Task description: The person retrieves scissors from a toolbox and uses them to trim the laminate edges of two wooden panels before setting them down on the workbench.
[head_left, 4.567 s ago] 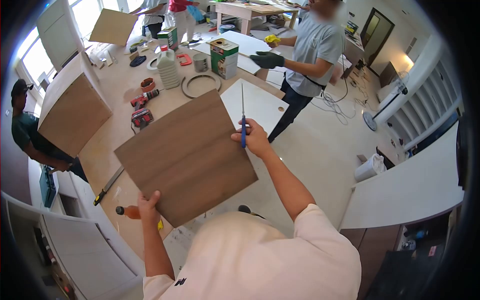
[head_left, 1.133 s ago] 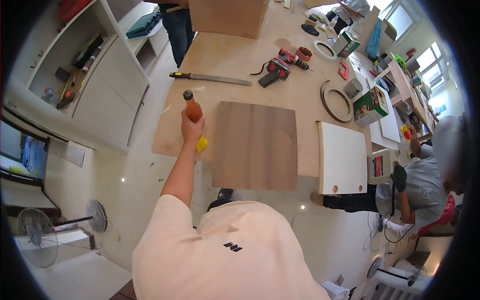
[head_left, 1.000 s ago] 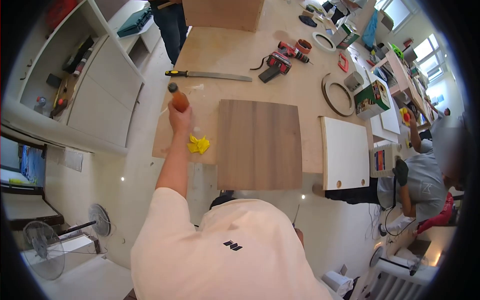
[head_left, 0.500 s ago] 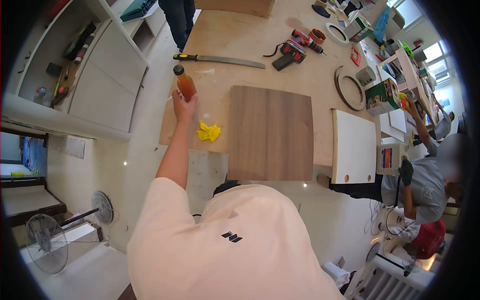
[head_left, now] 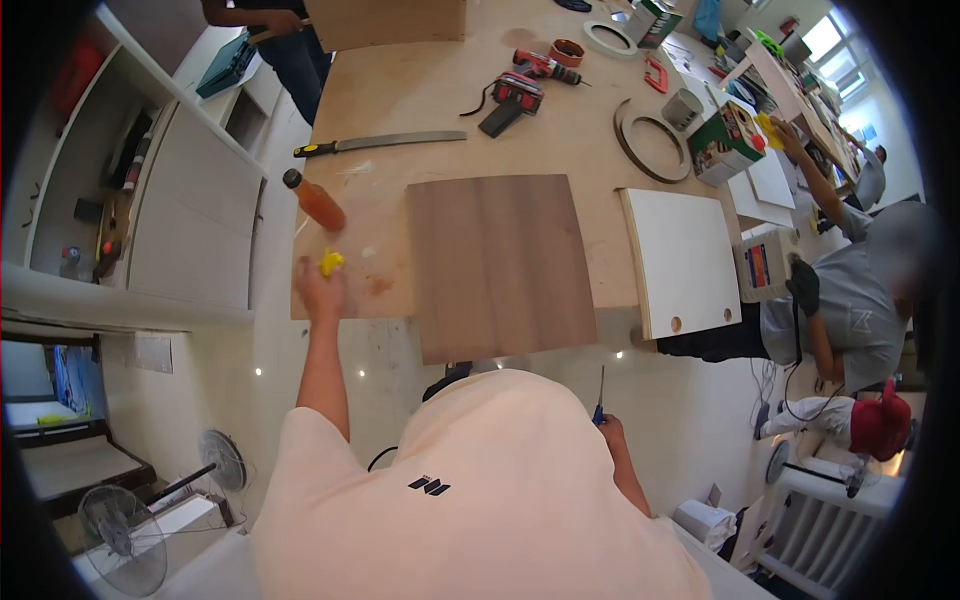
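Observation:
My left hand (head_left: 320, 287) is closed on a crumpled yellow cloth (head_left: 332, 262) at the table's near left. Just beyond it a bottle of orange liquid with a dark cap (head_left: 320, 206) stands on the tabletop. In my right hand (head_left: 612, 432), low beside my body, is a screwdriver (head_left: 599, 411) with a blue handle and a thin shaft pointing up. A brown wood-grain panel (head_left: 500, 265) lies in front of me, its near edge overhanging the table. Behind the bottle lies a hand saw (head_left: 390, 142) with a black and yellow handle.
A red cordless drill (head_left: 517, 92) lies at the back beside rolls of edge banding (head_left: 655, 145). On the right, a white panel (head_left: 682, 260) with two round holes sits near a co-worker (head_left: 850, 285), who wears a dark glove. Another person (head_left: 290, 50) stands at the far left.
My left hand has let go of the bottle, come nearer and taken the yellow cloth. My right hand with the screwdriver has come into view. The whole view has shifted.

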{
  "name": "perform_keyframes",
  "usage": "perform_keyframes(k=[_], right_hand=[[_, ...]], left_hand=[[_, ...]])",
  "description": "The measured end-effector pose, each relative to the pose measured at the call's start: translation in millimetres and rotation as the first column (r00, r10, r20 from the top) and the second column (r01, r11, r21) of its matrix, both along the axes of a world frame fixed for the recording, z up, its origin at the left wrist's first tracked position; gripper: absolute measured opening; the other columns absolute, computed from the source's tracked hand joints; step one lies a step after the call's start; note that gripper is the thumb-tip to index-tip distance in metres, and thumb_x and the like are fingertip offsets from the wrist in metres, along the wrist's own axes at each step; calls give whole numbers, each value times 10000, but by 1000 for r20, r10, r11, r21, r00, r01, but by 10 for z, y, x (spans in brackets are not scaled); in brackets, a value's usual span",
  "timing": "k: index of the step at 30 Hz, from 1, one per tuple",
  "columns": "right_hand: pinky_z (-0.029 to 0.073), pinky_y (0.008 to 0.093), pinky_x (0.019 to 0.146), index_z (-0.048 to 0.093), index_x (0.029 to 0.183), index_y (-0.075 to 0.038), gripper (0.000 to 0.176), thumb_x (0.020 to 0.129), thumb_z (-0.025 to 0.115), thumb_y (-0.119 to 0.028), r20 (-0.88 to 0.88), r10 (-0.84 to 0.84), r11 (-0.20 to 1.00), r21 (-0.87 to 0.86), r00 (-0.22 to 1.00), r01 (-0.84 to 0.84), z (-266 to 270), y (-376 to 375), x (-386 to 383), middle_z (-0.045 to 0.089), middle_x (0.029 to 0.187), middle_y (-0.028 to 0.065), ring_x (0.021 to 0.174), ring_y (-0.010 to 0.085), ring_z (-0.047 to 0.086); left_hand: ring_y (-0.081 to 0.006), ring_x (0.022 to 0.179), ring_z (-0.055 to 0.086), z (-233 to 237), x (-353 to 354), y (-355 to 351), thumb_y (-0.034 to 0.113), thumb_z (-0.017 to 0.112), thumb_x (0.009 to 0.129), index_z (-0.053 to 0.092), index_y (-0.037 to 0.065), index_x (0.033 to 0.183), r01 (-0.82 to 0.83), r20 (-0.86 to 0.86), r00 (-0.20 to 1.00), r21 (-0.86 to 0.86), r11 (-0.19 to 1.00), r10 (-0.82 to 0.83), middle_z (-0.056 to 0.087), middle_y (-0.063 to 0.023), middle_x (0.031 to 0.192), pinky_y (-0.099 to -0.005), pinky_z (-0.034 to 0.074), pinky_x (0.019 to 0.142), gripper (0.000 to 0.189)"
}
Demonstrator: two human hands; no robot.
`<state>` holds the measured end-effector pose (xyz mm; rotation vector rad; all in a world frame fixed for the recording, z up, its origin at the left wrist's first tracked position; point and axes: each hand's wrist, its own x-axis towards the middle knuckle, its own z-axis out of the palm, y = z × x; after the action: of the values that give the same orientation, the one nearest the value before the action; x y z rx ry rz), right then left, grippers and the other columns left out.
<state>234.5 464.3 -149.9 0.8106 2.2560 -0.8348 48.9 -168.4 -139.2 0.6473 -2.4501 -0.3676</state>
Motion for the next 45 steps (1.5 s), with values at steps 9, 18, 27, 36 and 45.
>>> perform_keyframes(k=[9, 18, 27, 36, 45], right_hand=[[577, 307, 726, 424, 1325, 51, 579, 854, 734, -81, -312, -535, 768, -566, 785, 299, 289, -161, -168, 668, 1017, 138, 854, 188, 669], [547, 293, 717, 443, 1299, 61, 559, 842, 735, -71, -464, -549, 719, -686, 695, 110, 225, -709, -1156, 662, 1046, 132, 880, 176, 660], [533, 280, 693, 455, 1260, 19, 553, 806, 764, -47, -275, -671, 611, -731, 688, 303, 125, -1099, -1255, 662, 980, 97, 820, 175, 668], [540, 311, 712, 408, 1320, 82, 637, 800, 758, -30, -116, -759, 433, -825, 641, 364, 394, -1370, -1351, 662, 1002, 148, 883, 218, 673], [555, 308, 789, 409, 1330, 68, 633, 807, 750, -34, -211, -680, 550, -780, 702, 299, 339, -1575, -1273, 667, 1063, 156, 921, 204, 671]], left_hand=[[-229, 905, 648, 333, 741, 1219, 293, 690, 901, 626, 37, 1152, -369, 370, 807, 924, 95, -460, 679, -87, 1032, -394, 544, 758, 364], [-243, 1065, 621, 227, 741, 1462, 156, 653, 930, 534, -18, 1251, -167, 108, 893, 981, -99, -436, 624, -109, 1187, -452, 531, 891, 384], [-273, 1114, 604, 151, 710, 1117, 133, 598, 962, 495, 4, 1291, -211, 141, 890, 970, -118, -433, 597, -111, 1236, -511, 527, 928, 368], [-264, 1109, 603, 245, 766, 814, 103, 589, 967, 489, 1, 1299, -184, 85, 909, 960, -210, -409, 601, -103, 1236, -521, 512, 932, 362], [-259, 1144, 576, 172, 772, 506, 197, 606, 969, 453, -2, 1337, -266, 165, 873, 950, -165, -459, 563, -118, 1292, -508, 489, 949, 445]])
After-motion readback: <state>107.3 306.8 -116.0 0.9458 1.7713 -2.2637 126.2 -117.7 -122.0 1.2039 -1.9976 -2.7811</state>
